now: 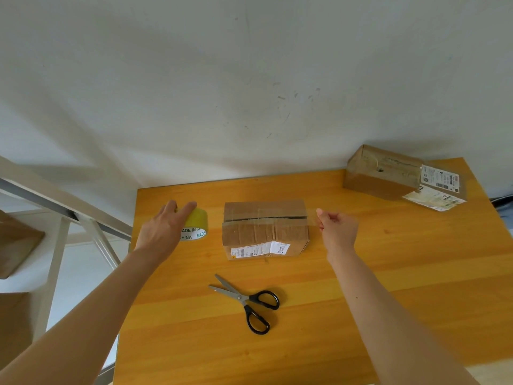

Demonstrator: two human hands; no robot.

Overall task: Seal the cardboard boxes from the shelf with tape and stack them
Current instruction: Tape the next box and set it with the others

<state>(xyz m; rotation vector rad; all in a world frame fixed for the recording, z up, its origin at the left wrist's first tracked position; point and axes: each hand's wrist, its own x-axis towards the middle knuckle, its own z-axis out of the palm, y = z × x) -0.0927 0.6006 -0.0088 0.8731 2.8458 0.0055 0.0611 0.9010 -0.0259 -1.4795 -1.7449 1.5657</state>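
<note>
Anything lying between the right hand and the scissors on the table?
Nothing visible: only bare tabletop lies between the right hand and the scissors. The cardboard box sits farther back, clear of that path. The hand is pinching the tape strip, though.

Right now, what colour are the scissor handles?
Black. The scissor handles show best in the head view.

The left hand hides part of the tape roll (box labels too small to read).
</note>
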